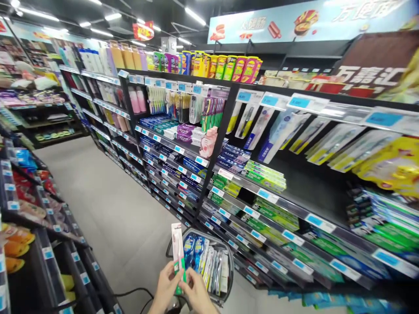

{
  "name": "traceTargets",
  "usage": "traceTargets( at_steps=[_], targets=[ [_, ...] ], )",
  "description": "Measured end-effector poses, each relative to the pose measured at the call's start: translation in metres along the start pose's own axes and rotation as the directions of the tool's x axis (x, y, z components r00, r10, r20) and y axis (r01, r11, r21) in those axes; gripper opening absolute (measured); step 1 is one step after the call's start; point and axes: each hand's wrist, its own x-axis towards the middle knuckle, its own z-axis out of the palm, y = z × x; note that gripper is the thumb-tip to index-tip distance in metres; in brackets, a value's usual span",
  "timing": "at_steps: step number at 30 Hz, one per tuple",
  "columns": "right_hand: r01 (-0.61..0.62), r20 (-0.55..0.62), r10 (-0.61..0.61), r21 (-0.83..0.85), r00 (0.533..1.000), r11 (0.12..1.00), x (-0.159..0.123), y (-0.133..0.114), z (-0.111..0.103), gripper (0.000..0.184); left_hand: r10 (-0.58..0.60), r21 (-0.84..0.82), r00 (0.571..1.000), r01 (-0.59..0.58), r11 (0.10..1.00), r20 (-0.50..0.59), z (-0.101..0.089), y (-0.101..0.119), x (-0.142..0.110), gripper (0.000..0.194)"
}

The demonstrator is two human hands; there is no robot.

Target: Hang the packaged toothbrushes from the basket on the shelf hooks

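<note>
Between my two hands stands a packaged toothbrush (177,246), white at the top and green lower down, held upright. The fingers of my left hand (166,281) pinch its left edge. My right hand (194,288) grips the lower right edge, thumb against the pack. Just beyond my hands is a dark shopping basket (231,277). Inside it lie blue toothbrush packs (193,248) and a row of several slim packaged toothbrushes (214,270). My hands and the held pack cover part of the basket's near left side.
On the right runs a long shelf unit (258,192) with toothpaste boxes (265,174) and hanging toothbrushes (247,120). Snack canisters (225,67) line its top. Another shelf (36,226) with slippers (15,248) borders the left. A grey floor aisle (98,187) lies between, and a black cable (134,291) trails near my left hand.
</note>
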Motion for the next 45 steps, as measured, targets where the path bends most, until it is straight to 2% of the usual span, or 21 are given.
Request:
traceTargets(
  at_steps=[5,9,14,20,24,28,31,33,37,39,42,45],
  targets=[
    [-0.02,-0.073,0.018,-0.038,0.997,0.999,0.003,-0.012,-0.017,0.032,0.037,0.048,0.999,-0.037,0.998,-0.001,0.021,-0.002,0.013,0.044],
    [-0.018,-0.109,0.017,-0.005,0.994,1.0,0.015,-0.015,-0.02,0.028,0.05,0.14,0.999,-0.049,0.989,0.001,0.033,0.005,0.025,0.042],
    [-0.006,-0.131,0.01,0.026,0.991,1.0,0.027,-0.026,-0.031,0.025,0.131,0.069,0.991,-0.13,0.989,-0.015,0.041,0.022,0.023,0.044],
    [-0.076,-0.076,0.084,0.105,0.994,0.992,0.038,-0.035,-0.046,0.031,0.006,0.015,0.99,-0.003,1.0,-0.14,0.035,0.005,0.024,0.04],
    [-0.113,-0.074,0.122,0.118,0.99,0.987,0.048,-0.038,-0.049,0.038,-0.033,-0.032,0.997,0.031,0.999,-0.064,0.026,0.003,0.043,0.039],
    [-0.07,-0.199,0.07,0.008,0.977,0.998,0.077,-0.034,-0.036,0.041,0.013,-0.022,0.999,-0.012,1.0,0.038,0.008,0.018,0.083,0.036],
    [-0.052,-0.3,0.049,-0.003,0.953,0.999,0.112,-0.032,-0.003,0.04,0.07,0.027,0.992,-0.073,0.997,0.108,-0.021,0.027,0.121,0.032],
    [-0.035,-0.344,0.046,0.038,0.938,0.999,0.136,-0.037,0.032,0.039,0.065,0.04,0.989,-0.071,0.997,0.13,-0.053,0.034,0.148,0.034],
    [-0.007,-0.421,0.072,0.155,0.904,0.988,0.184,-0.064,0.113,0.039,0.045,0.093,0.959,-0.073,0.993,0.281,-0.141,0.064,0.192,0.038],
    [0.004,-0.472,0.092,0.199,0.877,0.98,0.208,-0.083,0.143,0.041,0.015,0.159,0.941,-0.073,0.985,0.339,-0.191,0.084,0.209,0.04],
    [0.039,-0.557,0.095,0.224,0.825,0.974,0.245,-0.118,0.16,0.045,-0.007,0.263,0.949,-0.08,0.962,0.314,-0.26,0.106,0.231,0.047],
    [0.104,-0.635,0.063,0.222,0.77,0.97,0.279,-0.16,0.144,0.054,0.027,0.277,0.978,-0.086,0.957,0.208,-0.31,0.114,0.248,0.055]
  ],
)
